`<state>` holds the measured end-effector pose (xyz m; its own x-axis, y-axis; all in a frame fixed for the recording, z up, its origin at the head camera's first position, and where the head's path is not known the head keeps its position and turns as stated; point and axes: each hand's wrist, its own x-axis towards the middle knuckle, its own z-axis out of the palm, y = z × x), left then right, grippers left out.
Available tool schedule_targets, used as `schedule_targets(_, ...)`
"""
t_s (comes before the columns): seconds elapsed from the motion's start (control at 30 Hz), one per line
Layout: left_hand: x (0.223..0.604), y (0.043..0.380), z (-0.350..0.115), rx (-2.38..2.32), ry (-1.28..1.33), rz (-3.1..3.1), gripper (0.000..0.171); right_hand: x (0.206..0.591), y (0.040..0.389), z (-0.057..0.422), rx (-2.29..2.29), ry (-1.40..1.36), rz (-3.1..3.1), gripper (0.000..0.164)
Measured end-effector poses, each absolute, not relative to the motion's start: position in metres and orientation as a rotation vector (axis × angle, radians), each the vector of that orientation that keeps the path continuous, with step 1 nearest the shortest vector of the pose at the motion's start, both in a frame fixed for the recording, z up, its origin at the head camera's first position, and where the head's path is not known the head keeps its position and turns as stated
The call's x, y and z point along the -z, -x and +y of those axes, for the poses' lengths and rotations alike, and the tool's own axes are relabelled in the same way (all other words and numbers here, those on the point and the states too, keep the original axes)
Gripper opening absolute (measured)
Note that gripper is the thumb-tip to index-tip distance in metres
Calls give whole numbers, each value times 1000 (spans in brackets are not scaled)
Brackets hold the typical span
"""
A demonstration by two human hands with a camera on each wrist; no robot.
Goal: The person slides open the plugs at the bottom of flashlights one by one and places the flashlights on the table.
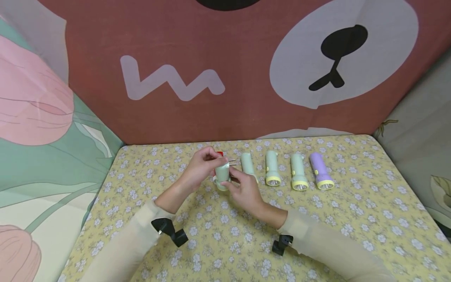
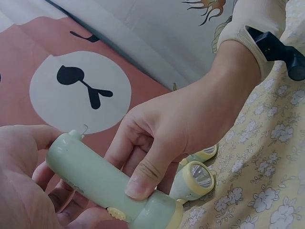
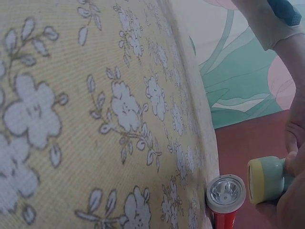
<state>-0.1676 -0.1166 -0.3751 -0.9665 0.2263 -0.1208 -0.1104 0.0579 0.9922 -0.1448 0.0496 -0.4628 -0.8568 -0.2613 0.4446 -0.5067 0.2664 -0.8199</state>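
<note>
A light green flashlight [image 1: 222, 172] with a pale yellow rim is held between both hands, its head pointing down. My left hand [image 1: 198, 169] grips its tail end, thumb on top. Lower down, my right hand [image 1: 248, 192] pinches the body between thumb and fingers. Metal prongs [image 1: 232, 161] stick out to the right near the tail. A yellow ribbed switch [image 2: 116, 213] shows on the body in the left wrist view. Behind the hands stands a red flashlight [image 3: 226, 194] with a whitish rim, mostly hidden in the head view.
To the right, a row holds more light green flashlights [image 1: 272, 168] and a purple flashlight [image 1: 320, 170], lamp ends toward me. They lie on a table with a yellow flowered cloth [image 1: 352, 219]. A reddish-brown printed fabric wall [image 1: 243, 113] rises behind the table.
</note>
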Motion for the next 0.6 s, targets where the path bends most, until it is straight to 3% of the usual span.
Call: schedule_targets(0.6,374,167,-119,-1965,-157,2135,15,458,147,53,-1748,-703,-2303,44)
